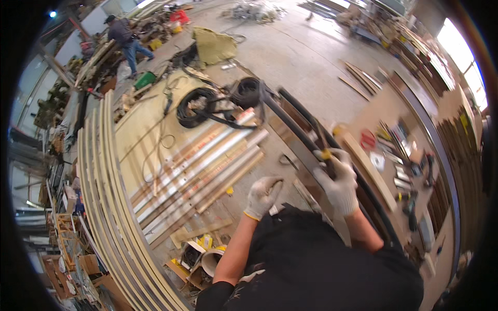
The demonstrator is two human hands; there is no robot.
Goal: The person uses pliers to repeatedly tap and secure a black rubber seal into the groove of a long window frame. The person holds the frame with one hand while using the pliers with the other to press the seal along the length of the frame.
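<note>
Okay, we've one yellow-and-dark tool (pixel 326 154) at 3 o'clock, gripped in our right hand (pixel 338 181). Left hand (pixel 263 198), 6 o'clock: fingers curled, can't tell if pinching anything. Two black coils (pixel 245 93), 10–12 o'clock.

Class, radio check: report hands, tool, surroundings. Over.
Left gloved hand curled, contents unclear. Right gloved hand gripping yellow-banded tool near black bars. Coiled black straps lying ahead.

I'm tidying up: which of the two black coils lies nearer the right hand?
The coil on the right lies nearer the right hand; the other coil sits farther left and slightly lower in the picture.
</note>
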